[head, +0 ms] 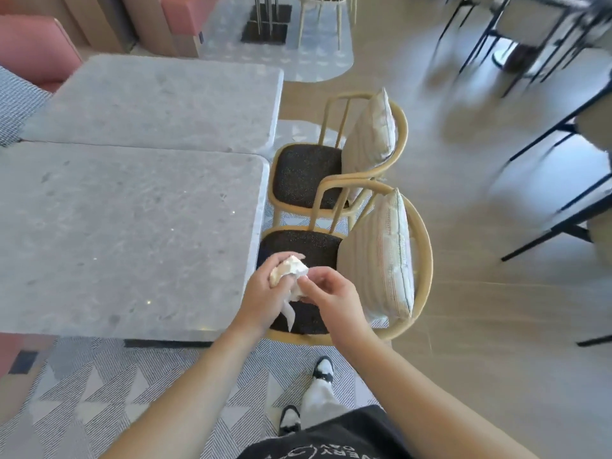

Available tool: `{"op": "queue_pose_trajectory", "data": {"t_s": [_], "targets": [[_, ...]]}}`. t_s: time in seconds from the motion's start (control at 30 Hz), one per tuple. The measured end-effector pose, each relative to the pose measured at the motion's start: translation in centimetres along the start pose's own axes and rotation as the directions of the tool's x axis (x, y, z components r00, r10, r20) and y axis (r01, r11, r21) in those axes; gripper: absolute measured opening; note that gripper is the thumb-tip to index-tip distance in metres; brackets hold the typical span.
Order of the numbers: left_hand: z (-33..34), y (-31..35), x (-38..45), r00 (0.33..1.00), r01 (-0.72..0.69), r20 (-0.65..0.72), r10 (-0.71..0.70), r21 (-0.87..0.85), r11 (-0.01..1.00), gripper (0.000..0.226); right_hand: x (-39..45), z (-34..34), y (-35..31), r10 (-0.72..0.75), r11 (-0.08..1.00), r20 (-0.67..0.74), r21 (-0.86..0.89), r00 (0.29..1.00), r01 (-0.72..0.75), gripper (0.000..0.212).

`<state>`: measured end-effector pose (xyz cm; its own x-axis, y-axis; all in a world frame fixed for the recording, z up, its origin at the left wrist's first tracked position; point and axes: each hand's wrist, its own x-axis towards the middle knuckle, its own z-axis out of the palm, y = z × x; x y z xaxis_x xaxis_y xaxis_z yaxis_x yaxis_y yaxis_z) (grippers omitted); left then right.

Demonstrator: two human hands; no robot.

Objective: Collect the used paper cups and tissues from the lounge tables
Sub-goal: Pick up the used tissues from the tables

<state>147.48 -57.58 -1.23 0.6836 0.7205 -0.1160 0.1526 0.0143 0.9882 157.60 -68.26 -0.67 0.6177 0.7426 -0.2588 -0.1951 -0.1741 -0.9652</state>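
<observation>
A person's black shirt and two-tone shoes fill the foreground above a patterned rug. Ahead, both hands meet over a chair: the left hand curls round a crumpled tissue, a loose tail hanging below its grip, while the right hand pinches the wad's near edge with curled fingers. Left of the grip lies a grey stone tabletop; just right stands a striped cushion.

A café or lounge seating area: two grey stone-topped benches pushed together, cushioned rattan armchairs, pink upholstered sofas, a patterned rug, more chairs beyond.
</observation>
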Motion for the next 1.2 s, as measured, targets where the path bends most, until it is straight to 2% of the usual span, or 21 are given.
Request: {"op": "queue_pose_trajectory", "data": {"t_s": [0.17, 0.23, 0.37, 0.43, 0.53, 0.63, 0.73, 0.83, 0.93, 1.07, 1.2], "targets": [[4.0, -0.4, 0.3, 0.953, 0.115, 0.295, -0.068, -0.145, 0.983, 0.032, -2.0, -3.4, -0.1, 0.067, 0.993, -0.105, -0.085, 0.992, -0.076, 0.006], [6.2, -0.1, 0.4, 0.936, 0.136, 0.345, -0.072, -0.164, 0.977, 0.039, -3.1, -5.2, -0.1, 0.053, 0.993, -0.128, -0.1, 0.99, -0.066, 0.007], [10.9, 0.8, 0.7, 0.916, 0.158, 0.379, -0.13, -0.043, 0.987, 0.046, -5.3, -8.9, 0.3, 0.064, 0.997, -0.197, -0.033, 0.978, -0.071, 0.018], [13.5, 1.1, 0.9, 0.893, 0.114, 0.433, -0.123, 0.048, 0.992, 0.034, -6.5, -11.1, 0.6, 0.087, 0.996, -0.271, 0.008, 0.959, -0.088, 0.023], [17.9, 1.6, 1.0, 0.858, 0.023, 0.505, -0.095, 0.147, 0.989, 0.017, -8.4, -14.7, 1.0, 0.083, 0.996, -0.444, 0.018, 0.892, -0.084, 0.023], [22.1, 2.4, 1.0, 0.84, -0.09, 0.541, -0.051, 0.231, 0.969, 0.012, -10.3, -18.6, 1.1, 0.074, 0.997, -0.616, 0.048, 0.784, -0.056, 0.017], [26.1, 3.5, 0.6, 0.784, -0.188, 0.62, -0.04, 0.298, 0.936, 0.002, -12.0, -22.1, 0.9, 0.04, 0.998, -0.703, 0.065, 0.711, 0.009, 0.017], [29.7, 4.6, 0.1, 0.754, -0.205, 0.657, -0.025, 0.271, 0.941, 0.024, -13.4, -25.1, 0.9, 0.007, 0.998, -0.729, 0.053, 0.685, 0.046, 0.024], [32.5, 5.8, -0.8, 0.728, -0.162, 0.684, -0.044, 0.234, 0.959, 0.05, -14.8, -28.0, 1.0, 0.0, 0.997, -0.734, 0.053, 0.679, 0.057, 0.031], [36.3, 7.5, -2.1, 0.718, -0.115, 0.692, -0.067, 0.214, 0.97, 0.059, -16.7, -32.2, 0.7, -0.018, 0.995, -0.744, 0.052, 0.668, 0.085, 0.039], [41.1, 9.3, -3.6, 0.741, 0.098, 0.65, -0.169, 0.144, 0.985, 0.06, -18.7, -36.2, 0.2, -0.005, 0.991, -0.718, 0.088, 0.696, 0.097, 0.043]]}}
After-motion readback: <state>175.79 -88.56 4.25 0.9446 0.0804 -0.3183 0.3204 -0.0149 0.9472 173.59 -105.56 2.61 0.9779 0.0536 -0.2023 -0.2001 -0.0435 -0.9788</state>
